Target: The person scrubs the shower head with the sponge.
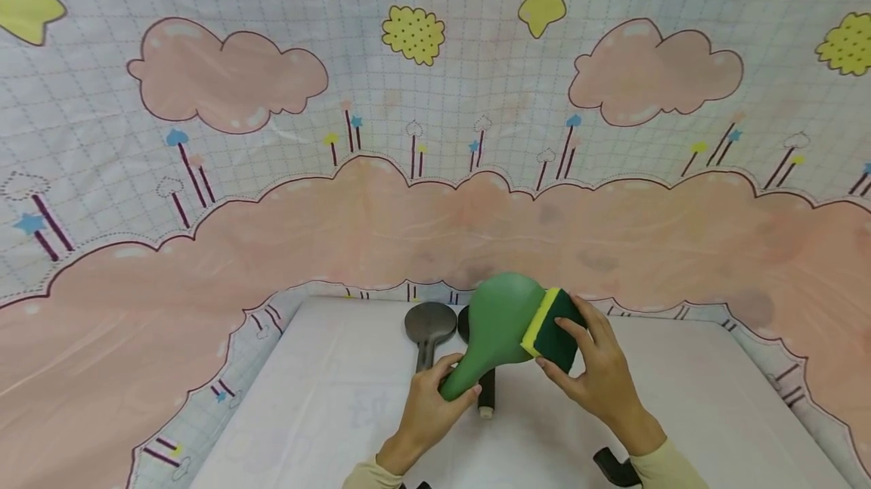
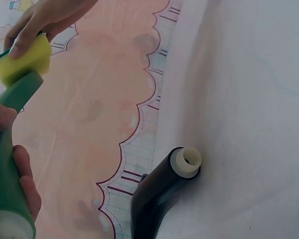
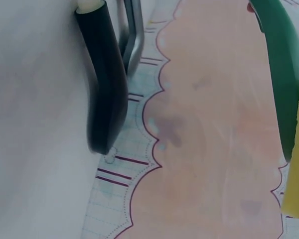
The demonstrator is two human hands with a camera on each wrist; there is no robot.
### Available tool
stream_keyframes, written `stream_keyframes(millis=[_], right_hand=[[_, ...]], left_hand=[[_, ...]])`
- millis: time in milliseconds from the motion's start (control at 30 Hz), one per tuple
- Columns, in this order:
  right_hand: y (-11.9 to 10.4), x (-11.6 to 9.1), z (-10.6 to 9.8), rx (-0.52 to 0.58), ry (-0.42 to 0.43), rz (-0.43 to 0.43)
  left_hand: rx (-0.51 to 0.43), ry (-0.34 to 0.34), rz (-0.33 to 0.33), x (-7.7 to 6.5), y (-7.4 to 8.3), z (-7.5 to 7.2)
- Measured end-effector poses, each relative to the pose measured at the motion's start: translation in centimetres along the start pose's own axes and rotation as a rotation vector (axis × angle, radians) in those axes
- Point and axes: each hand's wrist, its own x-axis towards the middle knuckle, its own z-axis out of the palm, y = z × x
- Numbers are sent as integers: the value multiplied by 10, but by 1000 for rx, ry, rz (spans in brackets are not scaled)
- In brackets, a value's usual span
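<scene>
In the head view my left hand (image 1: 434,406) grips the handle of a green shower head (image 1: 503,315), held up with its broad round head away from me. A sponge (image 1: 559,330), yellow on one side and dark green on the other, is pinched between the thumb and fingers of my right hand (image 1: 602,372). The sponge's yellow face (image 3: 296,164) lies against the right edge of the head. A pale fitting (image 2: 10,226) shows at the handle's end in the left wrist view.
Behind the green one, a grey shower head (image 1: 430,323) and a black shower head (image 1: 486,394) lie on the white table (image 1: 306,398). A curved black piece (image 1: 615,466) is by my right sleeve. A cloud-patterned cloth (image 1: 435,232) hangs behind the table.
</scene>
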Motion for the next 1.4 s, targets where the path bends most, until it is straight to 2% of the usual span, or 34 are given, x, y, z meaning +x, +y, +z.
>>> stream_keyframes(millis=[167,433,767,1033,1133,1267,1400], right_hand=[[2,1,-1,-29,-10,30],[-2,1,4,-26,-19,11],[-19,-3,17,-15,-65,-54],[-20,-4,17,-18,-78,-45],[-16,-2,14,-20,-77,-14],[-11,0,8,-2,-102,74],[-5,3,3,33,-93,100]], left_hand=[[10,4,0,-1,0,2],[30,7,20,2,-1,4],[42,-8,-19,5,-3,4],[48,-17,-33,4,-3,2],[55,-8,-8,3,-4,2],[80,13,45,3,-4,1],[94,19,76,2,-3,0]])
